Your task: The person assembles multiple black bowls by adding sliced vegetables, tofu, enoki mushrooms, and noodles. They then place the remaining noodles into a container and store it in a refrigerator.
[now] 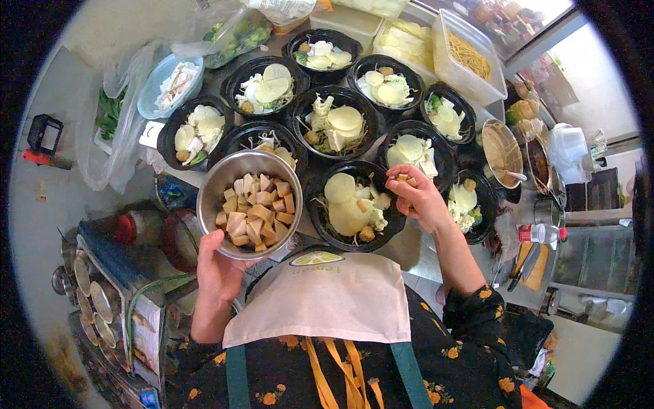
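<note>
My left hand (223, 266) grips the rim of a steel bowl (205, 204) filled with cut brownish chunks (257, 212), possibly tofu or sausage. Small pieces of the same colour sit in the curled fingers of my right hand (415, 193), which hovers at the right edge of the nearest black bowl (318, 225). That bowl holds potato slices (339, 188), cauliflower (377, 221), sprouts and a brown ball (366, 234); one small chunk (362, 205) rests on the slices. Behind it stands another black bowl (299, 125) with similar vegetables, among several more. The steel bowl partly covers one black bowl (217, 148).
A blue basket (144, 97) of pale strips and a bag of broccoli (240, 38) are at the back left. Tubs of slices (406, 43) and noodles (467, 56) stand at the back right. A knife (529, 263) lies on a wooden board (537, 271) at right.
</note>
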